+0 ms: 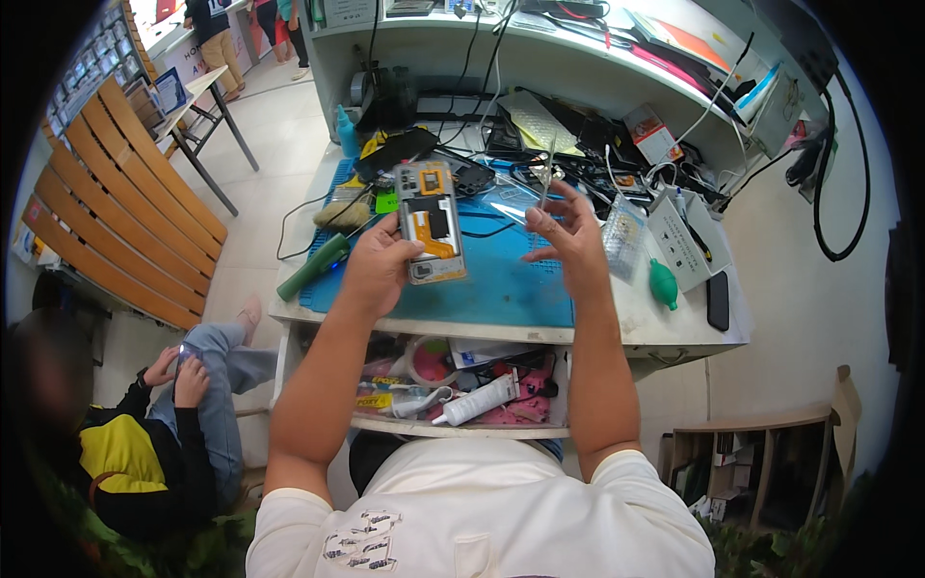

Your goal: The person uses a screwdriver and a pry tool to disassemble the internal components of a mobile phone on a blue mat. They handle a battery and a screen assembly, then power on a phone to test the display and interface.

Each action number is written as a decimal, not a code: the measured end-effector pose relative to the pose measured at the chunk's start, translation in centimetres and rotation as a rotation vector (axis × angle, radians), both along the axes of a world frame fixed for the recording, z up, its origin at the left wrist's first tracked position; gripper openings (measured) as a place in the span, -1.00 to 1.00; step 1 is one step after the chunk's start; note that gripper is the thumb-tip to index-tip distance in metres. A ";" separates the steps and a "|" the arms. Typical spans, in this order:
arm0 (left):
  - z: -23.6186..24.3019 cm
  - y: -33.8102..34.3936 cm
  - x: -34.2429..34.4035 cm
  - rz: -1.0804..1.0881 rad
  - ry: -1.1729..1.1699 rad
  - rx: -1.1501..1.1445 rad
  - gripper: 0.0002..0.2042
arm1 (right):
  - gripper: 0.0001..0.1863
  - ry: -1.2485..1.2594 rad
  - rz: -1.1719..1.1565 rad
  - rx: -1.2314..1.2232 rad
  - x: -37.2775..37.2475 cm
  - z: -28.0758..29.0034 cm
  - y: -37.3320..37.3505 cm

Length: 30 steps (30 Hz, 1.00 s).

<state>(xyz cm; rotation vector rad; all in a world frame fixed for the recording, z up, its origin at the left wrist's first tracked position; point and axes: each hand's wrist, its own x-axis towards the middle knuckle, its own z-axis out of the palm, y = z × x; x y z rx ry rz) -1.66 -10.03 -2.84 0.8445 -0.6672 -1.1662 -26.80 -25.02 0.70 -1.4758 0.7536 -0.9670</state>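
My left hand (383,262) grips an opened phone (436,217) upright at its lower left, showing its silver frame, orange flex parts and dark inner section. My right hand (568,241) holds thin metal tweezers (546,169) between thumb and fingers, tips pointing up, a short way right of the phone and apart from it. Both hands are over a blue work mat (501,303). Just behind the phone lie dark phone parts (462,173). A green cylindrical tool (303,275) lies left of my left hand; a green blower bulb (663,282) sits right of my right hand.
Cluttered shelves (395,27) back the desk. An open drawer (472,430) of tubes and tape sits below my arms. A black phone (717,302) lies at the right edge. A seated person (135,453) is at lower left, beside a wooden slatted bench (125,212).
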 end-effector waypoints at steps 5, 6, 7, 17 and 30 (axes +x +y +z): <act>0.1 -0.2 1.1 0.081 0.074 -0.038 -0.58 | 0.01 0.779 -0.233 -0.598 -1.6 1.8 -3.9; 0.0 -0.2 1.1 0.089 0.083 -0.040 -0.59 | -0.03 0.883 -0.231 -0.641 -1.3 1.8 -4.5; -0.1 -0.3 1.1 0.097 0.089 -0.043 -0.60 | -0.06 0.989 -0.228 -0.684 -0.8 1.5 -5.3; -0.8 -0.5 1.3 0.182 0.091 -0.070 -0.60 | -0.15 1.294 -0.149 -0.725 0.5 0.5 -7.7; -1.8 -1.0 -0.9 0.145 0.021 -0.044 -0.57 | -0.53 0.768 -0.261 -0.999 3.7 -0.2 -0.5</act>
